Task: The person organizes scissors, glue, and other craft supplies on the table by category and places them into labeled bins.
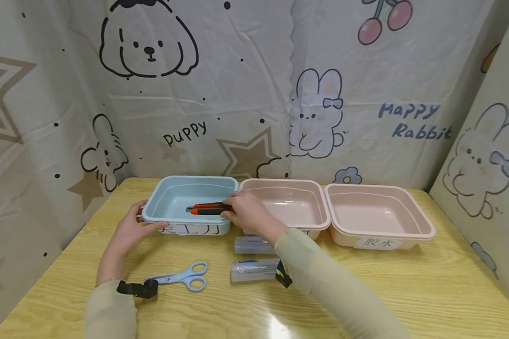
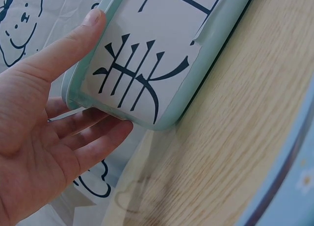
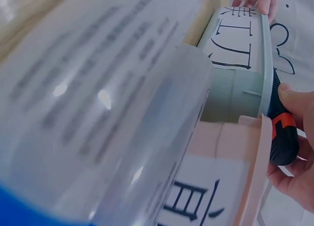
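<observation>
In the head view, the right hand (image 1: 250, 212) grasps a black-and-orange cutter (image 1: 212, 211), which is over the inside of the blue box (image 1: 195, 178). The cutter is probably light and stiff, not fragile; its thick handle seems the safest place for holding, away from the tip. Just beside this hand, the rims of the blue box and the middle pink box (image 1: 284, 181) could obstruct a low movement. Near its wrist lie two clear tubes (image 1: 254, 270). Farther left, the left hand (image 1: 129, 228) grips the blue box's corner, with scissors (image 1: 182, 277) beside its wrist. Well right of the right hand stands another pink box (image 1: 369, 187).
</observation>
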`<state>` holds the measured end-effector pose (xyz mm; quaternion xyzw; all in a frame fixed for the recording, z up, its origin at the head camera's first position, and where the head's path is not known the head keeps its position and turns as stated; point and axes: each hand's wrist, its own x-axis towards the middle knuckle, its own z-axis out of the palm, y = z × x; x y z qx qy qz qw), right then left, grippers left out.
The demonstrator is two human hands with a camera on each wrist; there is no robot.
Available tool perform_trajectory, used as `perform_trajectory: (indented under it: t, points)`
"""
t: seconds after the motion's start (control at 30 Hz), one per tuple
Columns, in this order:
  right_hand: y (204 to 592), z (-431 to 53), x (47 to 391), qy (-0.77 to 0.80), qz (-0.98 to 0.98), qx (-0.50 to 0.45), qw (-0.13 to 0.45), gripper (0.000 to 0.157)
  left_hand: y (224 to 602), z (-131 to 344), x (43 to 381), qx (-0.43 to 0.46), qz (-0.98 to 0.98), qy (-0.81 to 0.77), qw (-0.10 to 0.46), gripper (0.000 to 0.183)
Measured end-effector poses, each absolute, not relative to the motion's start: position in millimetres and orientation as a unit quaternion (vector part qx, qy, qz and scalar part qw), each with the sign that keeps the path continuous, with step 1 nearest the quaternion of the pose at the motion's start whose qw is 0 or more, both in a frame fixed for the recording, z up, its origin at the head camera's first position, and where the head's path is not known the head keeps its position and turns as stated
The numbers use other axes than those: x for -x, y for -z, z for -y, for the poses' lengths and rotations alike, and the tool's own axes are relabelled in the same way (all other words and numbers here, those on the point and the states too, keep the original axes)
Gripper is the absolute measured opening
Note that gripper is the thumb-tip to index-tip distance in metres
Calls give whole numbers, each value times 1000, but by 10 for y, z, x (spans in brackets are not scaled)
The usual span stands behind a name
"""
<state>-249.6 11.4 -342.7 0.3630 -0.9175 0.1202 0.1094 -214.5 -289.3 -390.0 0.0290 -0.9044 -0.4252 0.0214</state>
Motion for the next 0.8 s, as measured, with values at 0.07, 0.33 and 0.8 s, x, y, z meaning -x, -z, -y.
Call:
perform_trajectory:
  t: [0.07, 0.33, 0.8]
  points:
    - [3430, -55, 2524, -118, 920, -360, 102, 34, 3898, 2894, 2142, -31, 905, 424, 21, 103]
    - [3457, 150, 2646, -120, 928, -342, 86, 34, 3885, 2886, 2127, -32, 905, 425, 22, 104]
    - [3537, 349, 2731, -147, 944, -287, 72, 32, 3886, 2878, 2134, -28, 903, 429, 22, 103]
